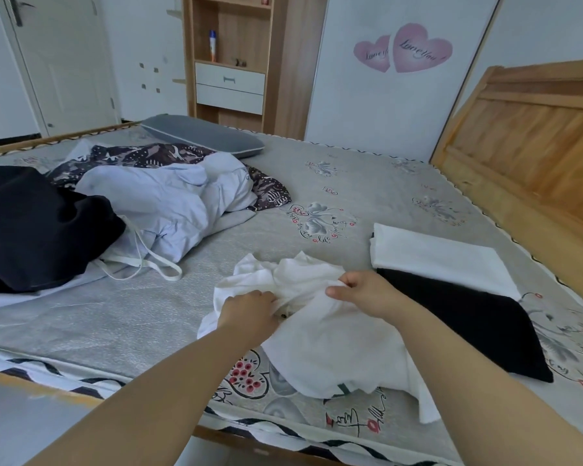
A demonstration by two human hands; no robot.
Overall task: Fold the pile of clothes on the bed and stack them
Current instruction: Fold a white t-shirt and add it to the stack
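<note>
Pinching a rumpled white garment (320,317) with both hands — left (249,312), right (364,292) — at the bed's (132,314) near edge; lying just beside: folded black piece (468,324), folded white piece (438,260); crowding far left — unfolded pile (142,203).

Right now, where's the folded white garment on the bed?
In the head view, the folded white garment lies right of centre on the bed, partly on the folded black garment, near the wooden headboard.

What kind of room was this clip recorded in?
Most likely a home bedroom. A large bed with a wooden headboard fills the view, a grey pillow lies on it, and a wardrobe unit with drawers stands against the wall.
</note>
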